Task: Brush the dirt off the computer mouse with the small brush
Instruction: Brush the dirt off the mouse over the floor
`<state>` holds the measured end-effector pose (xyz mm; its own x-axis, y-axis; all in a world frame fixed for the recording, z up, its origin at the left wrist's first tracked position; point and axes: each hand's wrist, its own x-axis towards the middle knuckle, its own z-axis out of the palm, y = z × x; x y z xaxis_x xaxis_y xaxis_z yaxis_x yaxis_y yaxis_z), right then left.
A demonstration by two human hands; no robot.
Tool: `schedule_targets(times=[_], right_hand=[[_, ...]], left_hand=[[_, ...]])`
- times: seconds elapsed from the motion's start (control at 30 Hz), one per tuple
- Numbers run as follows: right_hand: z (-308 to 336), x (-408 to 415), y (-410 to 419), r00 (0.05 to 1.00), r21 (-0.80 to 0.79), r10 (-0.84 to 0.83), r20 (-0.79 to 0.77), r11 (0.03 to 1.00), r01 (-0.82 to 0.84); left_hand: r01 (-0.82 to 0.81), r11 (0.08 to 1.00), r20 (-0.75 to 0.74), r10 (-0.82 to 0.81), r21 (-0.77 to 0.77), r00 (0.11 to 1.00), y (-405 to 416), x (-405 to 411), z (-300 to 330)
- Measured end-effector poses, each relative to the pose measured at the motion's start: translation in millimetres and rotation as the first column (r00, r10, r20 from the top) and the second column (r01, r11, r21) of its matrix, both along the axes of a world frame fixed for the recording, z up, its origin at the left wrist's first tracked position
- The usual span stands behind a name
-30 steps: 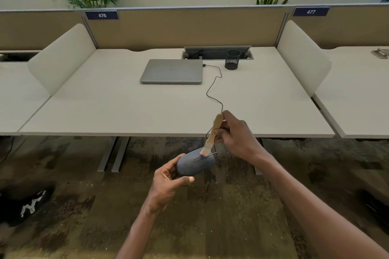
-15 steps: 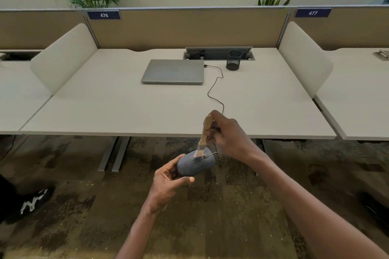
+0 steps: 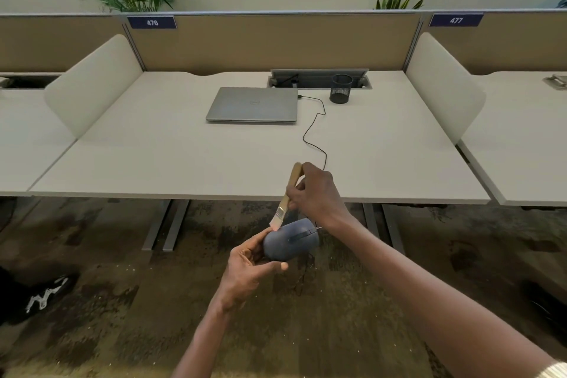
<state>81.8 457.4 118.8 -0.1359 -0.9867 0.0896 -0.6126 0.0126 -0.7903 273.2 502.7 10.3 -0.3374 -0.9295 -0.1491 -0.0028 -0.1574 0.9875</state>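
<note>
1. My left hand (image 3: 245, 270) cups the grey computer mouse (image 3: 291, 239), fingers wrapped round its rear, out in front of the desk (image 3: 184, 156) edge above the carpet.
2. My right hand (image 3: 316, 193) pinches the small brush (image 3: 287, 196), its bristles touching the mouse's upper left edge.
3. Farther back on the desk I see a closed laptop (image 3: 253, 104) and a mesh cup (image 3: 341, 88).

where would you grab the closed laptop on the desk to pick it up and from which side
Judging by its pose, grip the laptop by its near long edge, coming from the desk's front. It lies flat and closed, that edge is bare, while a cable plugs into its right side.
</note>
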Motion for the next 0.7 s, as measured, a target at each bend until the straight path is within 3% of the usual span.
schedule_targets(times=[0.1, 0.17, 0.3, 0.47, 0.6, 0.7], right_hand=[[1, -6, -3, 0.969, -0.008, -0.053, -0.24, 0.999, 0.053], [5, -10, -2, 0.957, -0.051, -0.075, -0.282, 0.997, 0.063], [17, -9, 1, 0.979, -0.145, -0.116, -0.17, 0.985, 0.091], [24, 2, 3, 0.999, -0.022, -0.032, 0.009, 0.999, 0.033], [15, 11, 7, 0.999, 0.04, 0.001, 0.041, 0.999, -0.002], [11, 10, 10, 0.998, 0.031, -0.025, -0.049, 0.999, 0.027]], left_hand=[[0.006, 1.0, 0.002, -0.006, -0.018, 1.0, 0, 1, -1], [0.001, 1.0, -0.004, -0.001, -0.019, 1.0, 0, 1, 0], [-0.01, 1.0, -0.022, 0.01, -0.003, 1.0, -1, 3, -2], [-0.004, 1.0, -0.026, 0.004, 0.0, 1.0, -2, 2, 1], [-0.019, 1.0, -0.041, 0.019, 0.02, 0.999, -1, -1, 4], [-0.017, 1.0, -0.037, 0.017, 0.006, 0.999, 0, 1, 2]])
